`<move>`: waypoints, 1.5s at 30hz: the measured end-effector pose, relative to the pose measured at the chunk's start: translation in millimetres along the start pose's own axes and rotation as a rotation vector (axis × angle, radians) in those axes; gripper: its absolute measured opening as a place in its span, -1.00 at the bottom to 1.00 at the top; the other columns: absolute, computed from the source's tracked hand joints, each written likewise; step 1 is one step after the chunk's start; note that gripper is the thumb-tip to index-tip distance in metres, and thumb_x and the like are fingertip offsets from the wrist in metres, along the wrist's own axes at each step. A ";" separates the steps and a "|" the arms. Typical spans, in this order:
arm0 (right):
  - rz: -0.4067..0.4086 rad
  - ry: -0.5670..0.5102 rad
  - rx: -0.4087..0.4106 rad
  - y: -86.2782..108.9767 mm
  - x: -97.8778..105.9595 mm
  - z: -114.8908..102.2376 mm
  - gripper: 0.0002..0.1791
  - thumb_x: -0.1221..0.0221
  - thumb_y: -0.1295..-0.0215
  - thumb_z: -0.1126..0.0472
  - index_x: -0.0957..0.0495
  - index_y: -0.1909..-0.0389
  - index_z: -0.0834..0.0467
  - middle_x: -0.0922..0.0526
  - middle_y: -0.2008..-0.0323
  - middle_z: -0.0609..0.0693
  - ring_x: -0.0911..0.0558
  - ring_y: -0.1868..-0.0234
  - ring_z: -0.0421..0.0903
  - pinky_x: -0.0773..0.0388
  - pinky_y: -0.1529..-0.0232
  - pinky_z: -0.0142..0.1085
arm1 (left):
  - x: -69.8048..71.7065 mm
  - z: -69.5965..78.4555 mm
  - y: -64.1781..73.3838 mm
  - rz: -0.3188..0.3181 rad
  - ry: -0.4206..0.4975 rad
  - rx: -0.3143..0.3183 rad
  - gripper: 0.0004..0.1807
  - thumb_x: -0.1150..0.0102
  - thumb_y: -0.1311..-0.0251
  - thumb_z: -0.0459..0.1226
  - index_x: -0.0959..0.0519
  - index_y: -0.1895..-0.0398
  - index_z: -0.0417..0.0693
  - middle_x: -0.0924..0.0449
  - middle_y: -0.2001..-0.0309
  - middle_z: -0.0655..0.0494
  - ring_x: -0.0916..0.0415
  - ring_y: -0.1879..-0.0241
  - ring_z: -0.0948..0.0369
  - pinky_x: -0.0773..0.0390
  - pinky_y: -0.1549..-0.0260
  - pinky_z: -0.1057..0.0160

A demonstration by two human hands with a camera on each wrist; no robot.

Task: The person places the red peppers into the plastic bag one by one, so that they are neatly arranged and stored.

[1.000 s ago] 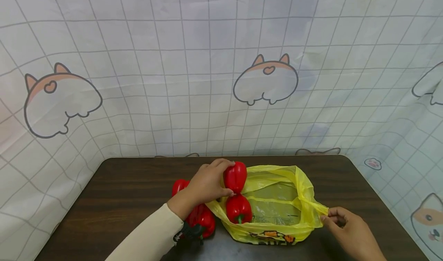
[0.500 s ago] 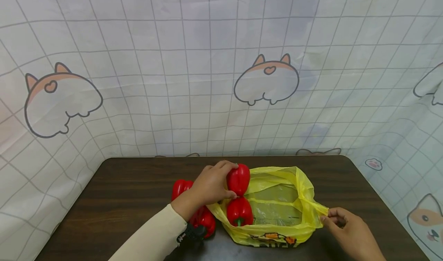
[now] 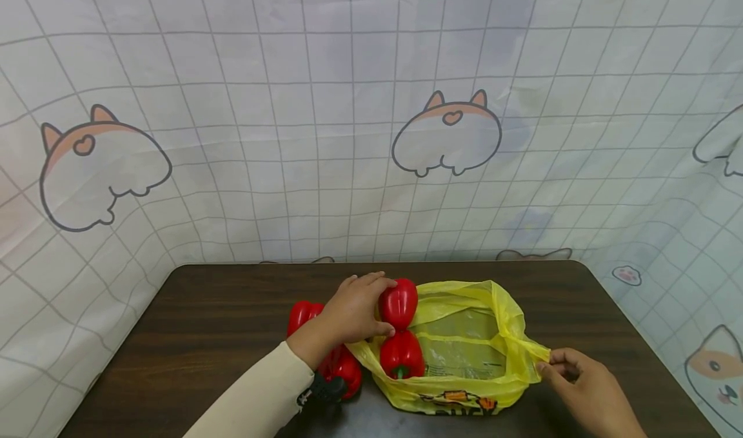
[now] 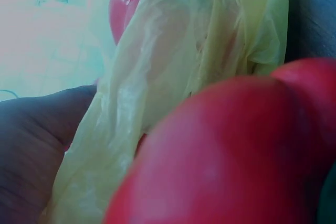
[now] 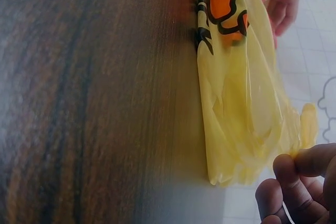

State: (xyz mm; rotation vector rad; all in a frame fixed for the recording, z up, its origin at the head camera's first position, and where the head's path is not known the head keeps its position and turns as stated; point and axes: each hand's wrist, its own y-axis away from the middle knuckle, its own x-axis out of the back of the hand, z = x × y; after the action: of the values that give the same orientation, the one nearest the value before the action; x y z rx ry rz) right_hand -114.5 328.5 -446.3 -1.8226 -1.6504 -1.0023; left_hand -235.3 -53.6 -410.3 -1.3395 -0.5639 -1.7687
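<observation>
My left hand (image 3: 355, 308) grips a red bell pepper (image 3: 399, 304) at the left side of the open mouth of a yellow plastic bag (image 3: 458, 396). A second red bell pepper (image 3: 402, 355) sits inside the bag, right below the held one in the head view. Thumb and fingers of my right hand (image 3: 589, 383) pinch the bag's right edge, stretching the mouth wide. In the left wrist view, bag film (image 4: 152, 61) hangs beside the hand, and a large red pepper (image 4: 220, 150) fills the foreground. The right wrist view shows the pinched corner of yellow film (image 5: 294, 135).
More red bell peppers (image 3: 346, 370) lie on the dark wooden table (image 3: 191, 348) left of the bag, partly hidden under my left forearm. A white grid-patterned cloth (image 3: 325, 135) with cartoon dogs hangs behind the table.
My left hand and its bell pepper have shifted slightly right and down at the bag's mouth. The right hand keeps its pinch on the bag, nearly still.
</observation>
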 end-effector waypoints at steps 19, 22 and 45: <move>0.000 0.004 -0.007 -0.3 -1.1 -0.8 -0.35 -0.18 -0.42 -0.27 -0.59 -0.04 0.29 -0.72 0.22 -0.06 -0.68 0.21 -0.02 -0.63 0.23 0.01 | 15.1 -7.7 18.2 0.027 0.100 -0.025 -0.27 -0.43 -0.20 0.01 -0.44 -0.42 0.05 -0.34 -0.45 -0.01 -0.24 -0.45 -0.02 -0.11 -0.41 -0.27; -0.002 0.005 -0.007 -0.2 -0.7 -1.5 -0.34 -0.18 -0.42 -0.28 -0.59 -0.04 0.29 -0.72 0.22 -0.06 -0.68 0.20 -0.01 -0.63 0.23 0.01 | 20.5 -11.5 25.7 0.049 0.106 -0.025 -0.29 -0.43 -0.21 0.01 -0.45 -0.40 0.07 -0.37 -0.43 0.00 -0.28 -0.42 -0.05 -0.18 -0.37 -0.28; -0.013 0.014 -0.012 -0.3 0.2 -3.2 -0.31 -0.17 -0.41 -0.31 -0.58 -0.05 0.29 -0.72 0.21 -0.05 -0.68 0.21 -0.02 -0.62 0.24 -0.01 | 41.5 -52.0 88.5 0.089 0.238 0.081 -0.30 -0.47 -0.20 -0.07 -0.45 -0.39 0.08 -0.39 -0.41 0.11 -0.30 -0.41 0.00 -0.39 -0.29 -0.20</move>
State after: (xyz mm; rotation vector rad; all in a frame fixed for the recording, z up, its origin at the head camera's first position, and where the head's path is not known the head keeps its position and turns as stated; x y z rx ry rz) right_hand -115.4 326.2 -444.2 -1.8113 -1.6535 -1.0305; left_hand -195.7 -156.5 -399.9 -1.0636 -0.4323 -1.7814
